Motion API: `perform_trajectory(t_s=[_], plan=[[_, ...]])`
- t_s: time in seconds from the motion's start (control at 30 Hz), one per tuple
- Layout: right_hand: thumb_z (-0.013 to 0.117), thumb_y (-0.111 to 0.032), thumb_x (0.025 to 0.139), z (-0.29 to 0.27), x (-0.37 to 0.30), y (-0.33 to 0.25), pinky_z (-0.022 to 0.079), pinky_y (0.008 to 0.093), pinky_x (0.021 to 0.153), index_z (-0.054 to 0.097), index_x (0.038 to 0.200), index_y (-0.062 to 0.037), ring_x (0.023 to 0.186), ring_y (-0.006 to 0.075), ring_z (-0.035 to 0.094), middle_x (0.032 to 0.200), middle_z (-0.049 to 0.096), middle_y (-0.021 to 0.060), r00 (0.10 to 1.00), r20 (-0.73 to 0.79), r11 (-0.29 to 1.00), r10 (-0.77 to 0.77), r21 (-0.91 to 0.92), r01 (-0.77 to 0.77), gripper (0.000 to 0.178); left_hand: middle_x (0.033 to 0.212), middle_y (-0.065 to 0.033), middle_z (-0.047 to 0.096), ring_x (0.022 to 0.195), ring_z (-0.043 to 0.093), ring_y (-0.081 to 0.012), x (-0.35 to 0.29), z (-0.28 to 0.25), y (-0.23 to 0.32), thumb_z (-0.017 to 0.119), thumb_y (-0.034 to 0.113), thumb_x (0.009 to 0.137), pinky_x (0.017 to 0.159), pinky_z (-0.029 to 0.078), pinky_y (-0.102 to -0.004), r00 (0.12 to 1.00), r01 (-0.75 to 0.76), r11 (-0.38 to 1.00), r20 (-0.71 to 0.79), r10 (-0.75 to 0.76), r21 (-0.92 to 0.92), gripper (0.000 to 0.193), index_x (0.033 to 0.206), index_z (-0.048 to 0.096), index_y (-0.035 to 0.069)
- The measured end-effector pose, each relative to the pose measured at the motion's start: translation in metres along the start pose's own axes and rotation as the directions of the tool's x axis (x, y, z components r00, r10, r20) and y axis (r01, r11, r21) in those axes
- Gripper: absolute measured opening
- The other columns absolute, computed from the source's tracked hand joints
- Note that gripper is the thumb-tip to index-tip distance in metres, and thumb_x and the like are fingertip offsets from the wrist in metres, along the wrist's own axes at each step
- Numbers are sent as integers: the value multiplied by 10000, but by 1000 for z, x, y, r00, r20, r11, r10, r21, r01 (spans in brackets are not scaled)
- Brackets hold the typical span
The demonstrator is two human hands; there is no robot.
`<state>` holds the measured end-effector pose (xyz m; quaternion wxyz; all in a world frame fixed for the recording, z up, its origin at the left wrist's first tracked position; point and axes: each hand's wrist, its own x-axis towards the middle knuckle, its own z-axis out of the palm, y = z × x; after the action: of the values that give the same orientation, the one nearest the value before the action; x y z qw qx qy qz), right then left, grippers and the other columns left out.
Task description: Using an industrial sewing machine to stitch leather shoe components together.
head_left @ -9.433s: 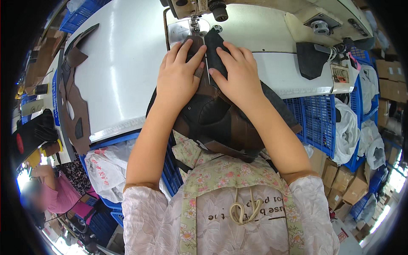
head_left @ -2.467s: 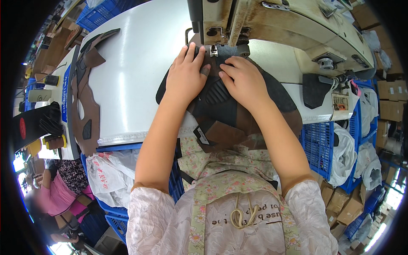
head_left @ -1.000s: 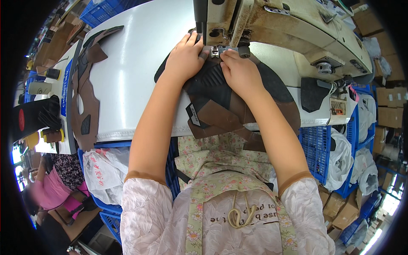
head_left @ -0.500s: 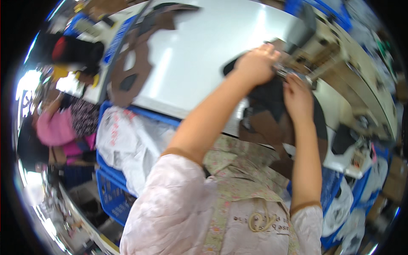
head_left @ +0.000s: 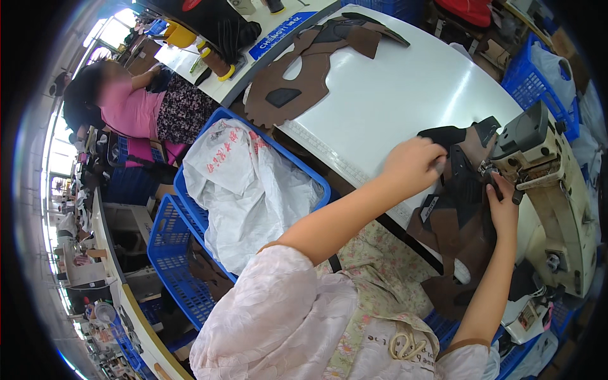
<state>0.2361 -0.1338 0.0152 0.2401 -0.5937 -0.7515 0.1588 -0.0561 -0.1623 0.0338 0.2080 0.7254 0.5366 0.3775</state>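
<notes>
A brown and black shoe upper piece (head_left: 476, 218) lies under the needle area of a beige sewing machine (head_left: 550, 183) and drapes over the table's front edge. My right hand (head_left: 504, 204) grips the edge of this piece beside the presser foot, its fingertips close to the needle. My left hand (head_left: 413, 166) is raised slightly at the left of the work, fingers curled together next to a black flap. Whether anything is between those fingers cannot be made out. Small black and brown parts stick out past the needle.
Joined brown shoe upper pieces (head_left: 291, 82) lie along the white table's (head_left: 399, 88) far left side. A blue basket with a white plastic bag (head_left: 250, 196) stands left of me, another blue basket (head_left: 180, 259) below it. A co-worker in pink (head_left: 133, 104) sits further left.
My left hand has come away from beside the needle toward the left, and its fingers have curled. The right hand stays by the needle. The whole view has swung and sharpened.
</notes>
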Motion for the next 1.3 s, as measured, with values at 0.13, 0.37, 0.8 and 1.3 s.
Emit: perform_trajectory(t_s=[0.13,0.37,0.8,1.3], plan=[[657,-242,913,4,-3,6,440,378,1013,670,1226,-163,1214,294,569,1355,564,89,999,-5,999,44,-9,-44,324,815,-77,680,661,635,-261,-31,-6,11,667,319,893,662,508,-387,953,272,961,152,-263,-42,434,1258,605,95],[693,-333,853,4,-5,15,470,441,950,689,1205,-211,1112,358,570,1172,614,149,990,-41,982,-135,-141,128,373,967,-146,707,818,654,-113,-13,23,18,746,235,880,715,505,-264,920,391,845,159,-358,-363,751,1472,348,1],[713,-344,803,13,-30,-33,421,408,898,728,1109,-168,1036,237,548,1022,609,40,973,-192,957,-124,-282,67,353,1014,-103,651,790,558,-127,82,28,-15,498,18,848,772,463,-241,978,210,961,43,-206,-181,548,1396,522,31],[699,-328,821,34,-43,-39,402,439,990,688,1174,-108,1202,287,519,1212,621,87,942,-326,980,-79,-196,14,416,1246,-161,655,1138,617,-248,138,49,-37,476,29,827,992,437,-306,975,29,999,221,-25,-16,525,1336,593,79]])
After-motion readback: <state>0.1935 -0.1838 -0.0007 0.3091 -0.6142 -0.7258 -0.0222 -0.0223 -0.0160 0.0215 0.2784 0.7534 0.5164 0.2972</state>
